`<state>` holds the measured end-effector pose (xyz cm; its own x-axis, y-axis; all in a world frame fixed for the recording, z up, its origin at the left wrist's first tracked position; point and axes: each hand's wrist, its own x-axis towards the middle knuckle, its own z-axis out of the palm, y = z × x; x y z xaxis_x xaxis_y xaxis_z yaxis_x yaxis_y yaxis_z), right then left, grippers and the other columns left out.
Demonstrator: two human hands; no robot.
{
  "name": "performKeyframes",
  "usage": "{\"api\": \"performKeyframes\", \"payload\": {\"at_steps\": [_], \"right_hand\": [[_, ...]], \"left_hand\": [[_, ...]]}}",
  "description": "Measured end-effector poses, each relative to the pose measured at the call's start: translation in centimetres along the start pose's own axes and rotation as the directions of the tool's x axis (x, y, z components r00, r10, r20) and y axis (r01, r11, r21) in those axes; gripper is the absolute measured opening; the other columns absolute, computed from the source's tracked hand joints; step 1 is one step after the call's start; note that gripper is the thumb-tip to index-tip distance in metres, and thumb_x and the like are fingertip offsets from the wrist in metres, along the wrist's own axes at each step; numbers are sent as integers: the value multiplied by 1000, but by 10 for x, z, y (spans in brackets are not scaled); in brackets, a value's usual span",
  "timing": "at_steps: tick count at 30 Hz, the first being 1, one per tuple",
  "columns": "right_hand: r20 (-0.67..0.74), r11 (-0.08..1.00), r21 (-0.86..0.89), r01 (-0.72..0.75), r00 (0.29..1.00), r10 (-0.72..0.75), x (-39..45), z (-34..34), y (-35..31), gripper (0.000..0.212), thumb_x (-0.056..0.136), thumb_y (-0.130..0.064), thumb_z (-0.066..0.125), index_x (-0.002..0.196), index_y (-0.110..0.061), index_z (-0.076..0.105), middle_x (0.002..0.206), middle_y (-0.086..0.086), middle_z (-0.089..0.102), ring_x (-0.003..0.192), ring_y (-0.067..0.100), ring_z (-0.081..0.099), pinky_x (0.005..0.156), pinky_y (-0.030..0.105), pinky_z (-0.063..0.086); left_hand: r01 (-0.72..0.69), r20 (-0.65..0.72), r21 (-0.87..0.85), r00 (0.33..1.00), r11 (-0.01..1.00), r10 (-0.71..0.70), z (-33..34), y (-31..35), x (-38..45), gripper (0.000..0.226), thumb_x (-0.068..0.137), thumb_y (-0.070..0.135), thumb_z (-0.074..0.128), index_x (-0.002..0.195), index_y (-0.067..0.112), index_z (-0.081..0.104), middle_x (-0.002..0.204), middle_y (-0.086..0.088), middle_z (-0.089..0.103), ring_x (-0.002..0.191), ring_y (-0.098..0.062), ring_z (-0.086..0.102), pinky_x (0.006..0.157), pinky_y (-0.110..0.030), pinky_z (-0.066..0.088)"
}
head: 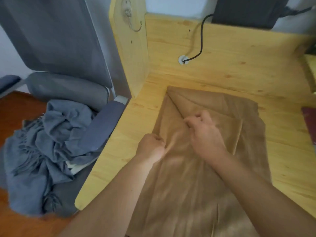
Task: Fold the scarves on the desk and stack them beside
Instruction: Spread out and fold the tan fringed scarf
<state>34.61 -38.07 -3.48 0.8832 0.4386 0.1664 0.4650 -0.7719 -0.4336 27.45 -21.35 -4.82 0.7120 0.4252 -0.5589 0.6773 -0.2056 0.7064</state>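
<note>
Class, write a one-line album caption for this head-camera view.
Both hands, left and right, pinch the tan scarf on the desk.

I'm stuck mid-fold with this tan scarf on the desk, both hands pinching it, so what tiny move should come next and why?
Probably draw the pinched edge across toward the right side. The left hand and right hand both grip the tan scarf along its left fold, and the cloth lies part-folded with creases on the wooden desk, so finishing this lengthwise fold seems the natural next move.
</note>
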Motion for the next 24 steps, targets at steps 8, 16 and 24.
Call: {"api": "performKeyframes", "payload": {"at_steps": [8, 16, 24], "right_hand": [[607, 879, -57, 473, 715, -346, 67, 43, -35, 23, 92, -6, 56, 108, -20, 65, 105, -6, 53, 97, 23, 60, 77, 36, 47], [487, 913, 72, 401, 785, -382, 59, 65, -30, 12, 104, -29, 51, 94, -24, 46, 98, -12, 41, 71, 15, 50, 68, 36, 43], [106, 863, -95, 495, 868, -486, 26, 87, -15, 23, 102, -20, 39, 104, -6, 58, 93, 10, 57, 78, 28, 56, 70, 36, 46]], "left_hand": [[-241, -11, 23, 970, 970, 242, -13, -25, -16, 23, 98, 32, 58, 79, 21, 64, 74, 4, 64, 71, -17, 60, 59, -30, 39], [-127, 102, -74, 986, 989, 134, -38, -35, -8, 33, 98, 33, 59, 77, 8, 60, 59, 9, 46, 48, -7, 39, 50, -25, 31], [-47, 92, 170, 995, 984, 32, -32, -33, -11, 40, 101, 30, 58, 64, 16, 50, 63, -3, 51, 59, -23, 51, 58, -30, 40]]}}
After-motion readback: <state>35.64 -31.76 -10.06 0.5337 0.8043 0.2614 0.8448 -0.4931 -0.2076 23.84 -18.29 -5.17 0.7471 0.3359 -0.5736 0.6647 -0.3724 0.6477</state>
